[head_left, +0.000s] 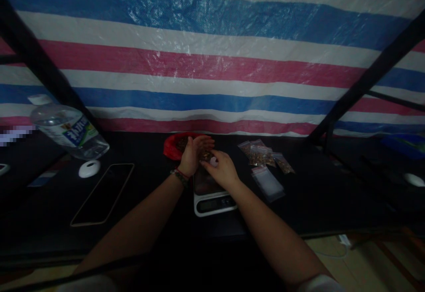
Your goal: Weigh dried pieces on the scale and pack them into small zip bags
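Note:
Above the white kitchen scale, both hands come together. My left hand is on edge with its fingers stretched out and the palm turned to the right. Brown dried bits show against that palm; whether they lie loose or inside plastic is hard to tell. My right hand is closed, thumb and fingers pinching what looks like a small plastic bag, mostly hidden. Just behind the left hand sits a red plastic bag holding more brown bits. The scale's plate is partly covered by my hands.
Filled zip bags lie to the right, with flat unfilled bags in front. On the left are a phone, a white oval case and a tilted water bottle. A striped sheet hangs behind the black table.

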### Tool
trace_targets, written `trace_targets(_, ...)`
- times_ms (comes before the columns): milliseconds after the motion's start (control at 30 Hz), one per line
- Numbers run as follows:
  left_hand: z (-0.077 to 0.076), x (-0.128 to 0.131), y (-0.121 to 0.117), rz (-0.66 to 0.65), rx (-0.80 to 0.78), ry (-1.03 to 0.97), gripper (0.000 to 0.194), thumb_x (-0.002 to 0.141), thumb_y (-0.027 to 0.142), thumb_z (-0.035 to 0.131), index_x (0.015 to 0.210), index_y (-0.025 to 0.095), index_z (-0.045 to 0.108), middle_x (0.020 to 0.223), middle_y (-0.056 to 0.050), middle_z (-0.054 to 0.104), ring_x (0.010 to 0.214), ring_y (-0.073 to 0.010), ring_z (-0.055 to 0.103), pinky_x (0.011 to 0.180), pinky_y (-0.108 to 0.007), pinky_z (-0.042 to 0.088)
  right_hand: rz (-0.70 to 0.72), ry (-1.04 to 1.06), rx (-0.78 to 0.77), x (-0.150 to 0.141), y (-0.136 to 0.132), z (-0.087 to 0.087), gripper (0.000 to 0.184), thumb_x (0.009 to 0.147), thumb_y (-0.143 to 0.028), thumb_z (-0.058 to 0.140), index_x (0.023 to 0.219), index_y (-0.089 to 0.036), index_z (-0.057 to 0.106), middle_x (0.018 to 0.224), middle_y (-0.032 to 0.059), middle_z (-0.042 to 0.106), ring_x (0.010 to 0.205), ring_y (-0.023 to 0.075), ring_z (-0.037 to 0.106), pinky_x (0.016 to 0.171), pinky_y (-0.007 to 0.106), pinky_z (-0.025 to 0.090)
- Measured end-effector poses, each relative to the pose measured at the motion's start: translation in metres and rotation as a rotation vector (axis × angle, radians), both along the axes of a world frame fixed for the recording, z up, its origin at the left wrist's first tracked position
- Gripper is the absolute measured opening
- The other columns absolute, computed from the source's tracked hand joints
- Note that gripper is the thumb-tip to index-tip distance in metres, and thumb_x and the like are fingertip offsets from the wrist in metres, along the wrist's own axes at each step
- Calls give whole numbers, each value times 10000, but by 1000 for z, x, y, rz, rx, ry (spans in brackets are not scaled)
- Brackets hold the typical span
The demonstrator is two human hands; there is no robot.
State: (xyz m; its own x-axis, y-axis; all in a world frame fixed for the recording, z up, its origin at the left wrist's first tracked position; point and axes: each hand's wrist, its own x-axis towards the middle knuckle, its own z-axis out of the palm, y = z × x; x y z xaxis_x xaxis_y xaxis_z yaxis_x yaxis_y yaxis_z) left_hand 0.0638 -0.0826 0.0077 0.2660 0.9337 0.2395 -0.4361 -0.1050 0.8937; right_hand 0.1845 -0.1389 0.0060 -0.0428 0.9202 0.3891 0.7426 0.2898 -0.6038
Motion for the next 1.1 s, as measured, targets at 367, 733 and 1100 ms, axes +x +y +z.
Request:
trace_targets(367, 6, -63, 59, 464, 181, 796, 242, 780, 360, 550, 832, 170, 690, 845, -51, 708, 800, -197, 632, 748, -291, 490, -49, 72, 37, 30, 17, 5, 341, 725, -281, 697, 1047, -175, 661, 1049, 72, 693, 972, 210, 630, 908, 343, 452)
trace_targets(733, -26, -84, 67, 263, 524, 1556, 394, 841, 329, 438, 1143, 198, 655, 1211, -86, 632, 1092, -236, 577, 981, -344, 407, 215, 25, 95, 63, 29, 9, 388, 668, -277, 757, 1037, -198, 667, 1147, 78, 635, 1102, 214, 549, 991, 387, 378)
trace_targets(1100, -31, -122, 64, 558, 224, 1669, 464, 895, 409, 345, 1226, 206, 598, 1254, -132, 592, 1086, -311, 579, 906, -422, 450, 393, 15, -43, 66, 14, -17, 405, 661, -328, 784, 1040, -238, 674, 1237, 86, 571, 1209, 244, 457, 1032, 443, 339)
